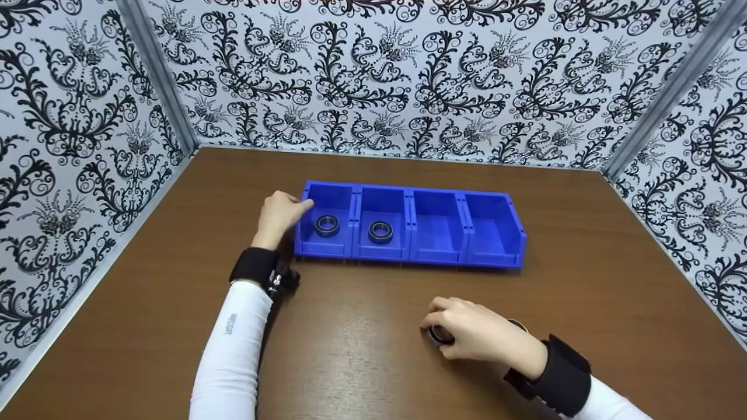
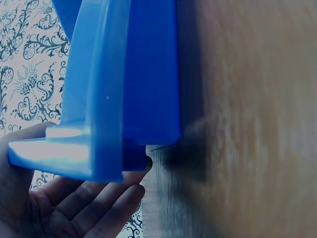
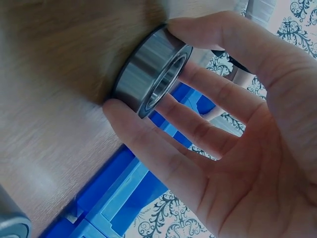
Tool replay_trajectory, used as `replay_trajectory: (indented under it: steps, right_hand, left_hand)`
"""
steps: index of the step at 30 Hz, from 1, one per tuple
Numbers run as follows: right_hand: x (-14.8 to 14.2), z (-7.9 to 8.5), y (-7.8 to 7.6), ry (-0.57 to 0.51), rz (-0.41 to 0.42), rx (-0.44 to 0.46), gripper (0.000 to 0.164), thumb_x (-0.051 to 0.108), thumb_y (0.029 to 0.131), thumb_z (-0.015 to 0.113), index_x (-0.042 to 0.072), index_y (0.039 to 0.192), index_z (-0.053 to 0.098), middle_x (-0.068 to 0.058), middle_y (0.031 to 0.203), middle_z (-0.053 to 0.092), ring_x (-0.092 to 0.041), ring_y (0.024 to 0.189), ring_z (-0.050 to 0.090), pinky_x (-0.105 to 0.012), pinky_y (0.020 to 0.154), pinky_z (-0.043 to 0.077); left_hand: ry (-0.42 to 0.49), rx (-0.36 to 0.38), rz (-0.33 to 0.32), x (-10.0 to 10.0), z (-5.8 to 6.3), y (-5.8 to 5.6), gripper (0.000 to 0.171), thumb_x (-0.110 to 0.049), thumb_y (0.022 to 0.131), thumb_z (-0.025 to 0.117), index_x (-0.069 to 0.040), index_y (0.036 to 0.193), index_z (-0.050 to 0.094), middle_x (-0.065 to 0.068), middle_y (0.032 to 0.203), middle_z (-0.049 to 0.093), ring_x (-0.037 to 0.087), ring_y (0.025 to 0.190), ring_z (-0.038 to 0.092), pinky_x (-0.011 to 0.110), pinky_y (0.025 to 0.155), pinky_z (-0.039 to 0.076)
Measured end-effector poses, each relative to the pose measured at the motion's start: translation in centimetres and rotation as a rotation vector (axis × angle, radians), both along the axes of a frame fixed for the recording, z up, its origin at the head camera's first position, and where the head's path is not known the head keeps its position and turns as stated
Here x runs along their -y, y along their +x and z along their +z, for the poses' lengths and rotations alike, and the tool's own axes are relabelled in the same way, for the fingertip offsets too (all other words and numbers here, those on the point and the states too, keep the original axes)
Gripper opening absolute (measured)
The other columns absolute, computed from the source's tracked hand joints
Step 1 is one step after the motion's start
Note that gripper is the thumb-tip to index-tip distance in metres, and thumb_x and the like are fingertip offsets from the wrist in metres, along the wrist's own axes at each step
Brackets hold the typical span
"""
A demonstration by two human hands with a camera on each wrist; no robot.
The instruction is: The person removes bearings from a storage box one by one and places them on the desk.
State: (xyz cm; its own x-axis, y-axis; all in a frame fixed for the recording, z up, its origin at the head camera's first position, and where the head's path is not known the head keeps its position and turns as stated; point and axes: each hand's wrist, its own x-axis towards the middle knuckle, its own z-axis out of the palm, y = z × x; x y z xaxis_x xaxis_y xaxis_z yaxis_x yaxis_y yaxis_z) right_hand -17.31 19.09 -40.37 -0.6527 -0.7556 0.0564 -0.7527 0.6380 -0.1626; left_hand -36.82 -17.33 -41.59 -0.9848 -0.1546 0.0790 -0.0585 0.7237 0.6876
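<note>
A blue four-part storage bin (image 1: pixel 435 256) stands on the table; a ball bearing (image 1: pixel 327 226) lies in its leftmost compartment and a second bearing (image 1: pixel 380 232) in the compartment beside it. My left hand (image 1: pixel 279 214) grips the bin's left end, thumb over the rim; in the left wrist view its fingers (image 2: pixel 111 206) reach under the side. Nearer the front, my right hand (image 1: pixel 481 331) holds another bearing (image 3: pixel 148 69) between thumb and fingers, its edge against the table. A further bearing (image 1: pixel 517 324) sits behind the right wrist, mostly hidden.
The brown table (image 1: pixel 350 338) extends around the bin on every side. Patterned panels (image 1: pixel 385 76) with grey metal corner posts (image 1: pixel 160 76) enclose it at the back and both sides. The two right compartments show bare blue floors.
</note>
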Motion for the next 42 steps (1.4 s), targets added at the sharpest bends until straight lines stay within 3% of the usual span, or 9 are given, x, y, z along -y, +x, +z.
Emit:
replay_trajectory:
  steps: [8, 23, 30, 42]
  right_hand:
    - [0.02, -0.02, 0.0, 0.005, 0.004, 0.003, 0.04, 0.009, 0.07, 0.08, 0.015, 0.109, 0.076, -0.002, 0.102, 0.065, -0.018, 0.082, 0.062, -0.03, 0.066, 0.051]
    - [0.18, 0.25, 0.03, 0.028, 0.002, 0.007, 0.039, 0.008, 0.072, 0.081, 0.015, 0.11, 0.076, -0.002, 0.103, 0.067, -0.016, 0.082, 0.061, -0.03, 0.066, 0.05]
    - [0.23, 0.47, 0.12, 0.034, -0.003, 0.017, 0.04, 0.008, 0.072, 0.081, 0.014, 0.112, 0.076, -0.002, 0.104, 0.068, -0.016, 0.082, 0.062, -0.03, 0.065, 0.05]
    - [0.17, 0.62, 0.06, 0.028, -0.006, 0.036, 0.041, 0.008, 0.073, 0.083, 0.013, 0.113, 0.075, -0.003, 0.106, 0.069, -0.015, 0.082, 0.063, -0.03, 0.065, 0.051]
  left_hand:
    - [-0.004, 0.006, -0.005, -0.01, -0.09, -0.06, 0.041, -0.044, 0.09, 0.066, -0.005, 0.088, 0.081, 0.009, 0.088, 0.071, 0.025, 0.078, 0.059, 0.031, 0.065, 0.042]
    - [-0.005, -0.003, 0.004, -0.02, -0.17, -0.11, 0.041, -0.044, 0.09, 0.068, -0.005, 0.085, 0.08, 0.01, 0.088, 0.071, 0.025, 0.078, 0.058, 0.034, 0.066, 0.043]
    - [0.003, 0.007, 0.001, -0.02, -0.13, -0.12, 0.04, -0.044, 0.09, 0.068, -0.006, 0.092, 0.082, 0.017, 0.102, 0.076, 0.026, 0.084, 0.062, 0.039, 0.074, 0.049]
    - [-0.006, -0.009, -0.013, 0.09, -0.12, -0.09, 0.041, -0.044, 0.091, 0.068, -0.005, 0.086, 0.08, 0.01, 0.087, 0.07, 0.024, 0.077, 0.059, 0.031, 0.064, 0.041]
